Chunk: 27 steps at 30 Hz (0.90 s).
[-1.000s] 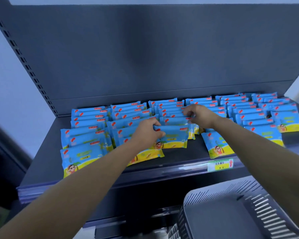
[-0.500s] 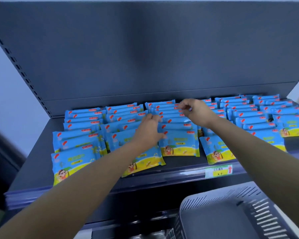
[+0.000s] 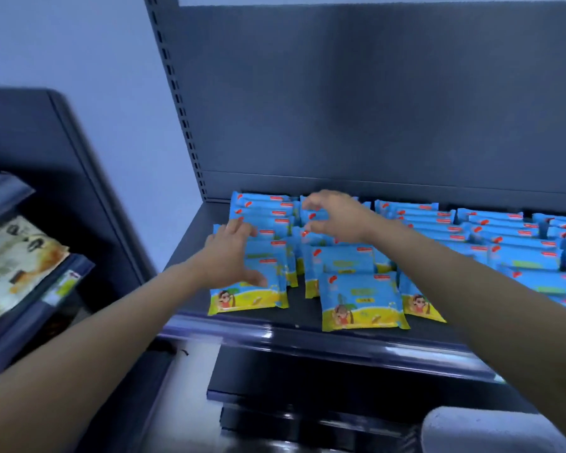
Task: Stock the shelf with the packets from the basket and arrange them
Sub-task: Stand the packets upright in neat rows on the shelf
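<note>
Several rows of blue and yellow packets [image 3: 360, 299] lie overlapping on the dark shelf [image 3: 307, 335]. My left hand [image 3: 229, 256] rests flat, fingers spread, on the leftmost row of packets [image 3: 249, 297]. My right hand [image 3: 334, 215] hovers curled and open over the second row near the back, fingers apart, nothing held. A corner of the grey basket [image 3: 477, 429] shows at the bottom right; its inside is hidden.
The shelf's dark back panel [image 3: 373, 109] rises behind the packets, with a slotted upright [image 3: 180, 109] at its left. Another shelf unit [image 3: 30, 256] with pale packets stands to the left. A lower shelf [image 3: 307, 403] sits beneath.
The view has swung left. Both hands moved left along the shelf, from the middle rows to the two leftmost rows. The left hand let go of the packet it gripped.
</note>
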{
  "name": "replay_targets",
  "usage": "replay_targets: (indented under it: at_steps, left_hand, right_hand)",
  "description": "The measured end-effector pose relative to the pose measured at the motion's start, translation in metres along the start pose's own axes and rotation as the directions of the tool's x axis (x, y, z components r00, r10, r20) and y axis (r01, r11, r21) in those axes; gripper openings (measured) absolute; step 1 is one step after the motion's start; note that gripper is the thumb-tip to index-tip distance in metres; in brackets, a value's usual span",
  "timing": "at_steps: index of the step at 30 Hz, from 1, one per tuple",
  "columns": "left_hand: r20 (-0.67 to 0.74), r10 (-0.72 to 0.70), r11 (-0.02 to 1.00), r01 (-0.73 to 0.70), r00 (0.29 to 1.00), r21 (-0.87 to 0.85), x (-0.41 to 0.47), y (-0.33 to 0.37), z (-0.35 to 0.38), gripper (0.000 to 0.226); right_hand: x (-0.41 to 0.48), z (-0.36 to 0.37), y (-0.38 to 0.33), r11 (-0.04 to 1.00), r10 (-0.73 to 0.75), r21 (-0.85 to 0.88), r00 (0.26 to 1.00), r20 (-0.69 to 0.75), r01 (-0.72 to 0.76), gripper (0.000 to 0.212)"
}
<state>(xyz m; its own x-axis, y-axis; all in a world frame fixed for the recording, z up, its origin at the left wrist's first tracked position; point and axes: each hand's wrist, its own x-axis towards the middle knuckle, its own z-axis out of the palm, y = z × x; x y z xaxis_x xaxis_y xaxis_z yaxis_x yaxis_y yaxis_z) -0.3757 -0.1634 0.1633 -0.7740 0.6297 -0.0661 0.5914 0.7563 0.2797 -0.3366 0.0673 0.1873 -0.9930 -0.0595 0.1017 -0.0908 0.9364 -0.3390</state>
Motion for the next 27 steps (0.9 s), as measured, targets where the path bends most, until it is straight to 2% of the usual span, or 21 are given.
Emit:
replay_targets:
  at_steps: [2, 4, 10, 15, 17, 20, 24, 27]
  left_hand:
    - [0.033, -0.023, 0.986, 0.017, 0.999, 0.166, -0.007, -0.021, 0.006, 0.111]
    - [0.012, -0.023, 0.979, 0.020, 1.000, 0.204, -0.009, -0.042, 0.011, 0.118]
    - [-0.004, -0.049, 0.998, 0.049, 0.999, -0.029, 0.006, -0.069, 0.014, 0.119]
    - [0.044, -0.021, 1.000, 0.021, 0.999, -0.010, 0.025, -0.078, 0.009, 0.127]
    - [0.083, -0.014, 0.998, 0.020, 0.996, -0.068, 0.032, -0.080, 0.008, 0.121]
    - [0.054, -0.016, 0.983, 0.025, 0.998, -0.180, 0.039, -0.082, 0.007, 0.104]
    - [-0.016, -0.021, 0.956, 0.015, 1.000, -0.294, 0.049, -0.089, 0.007, 0.090]
    - [-0.038, -0.038, 0.961, 0.026, 0.999, -0.277, 0.057, -0.096, 0.001, 0.079]
  right_hand:
    - [0.016, 0.015, -0.016, 0.999, -0.024, -0.045, 0.996, 0.090, 0.029, 0.051]
    - [0.031, 0.025, -0.027, 0.996, -0.025, -0.087, 0.988, 0.151, 0.038, 0.060]
    - [0.070, 0.041, -0.035, 0.981, 0.077, -0.193, 0.976, 0.202, -0.037, 0.081]
    - [0.093, 0.042, -0.032, 0.960, 0.201, -0.247, 0.936, 0.290, -0.130, 0.101]
    - [0.101, 0.039, -0.029, 0.963, 0.234, -0.209, 0.911, 0.339, -0.169, 0.110]
    - [0.111, 0.035, -0.024, 0.962, 0.267, -0.071, 0.858, 0.438, -0.263, 0.119]
    - [0.125, 0.032, -0.021, 0.932, 0.312, 0.025, 0.835, 0.454, -0.362, 0.118]
    - [0.134, 0.032, -0.019, 0.906, 0.336, 0.062, 0.800, 0.498, -0.419, 0.115]
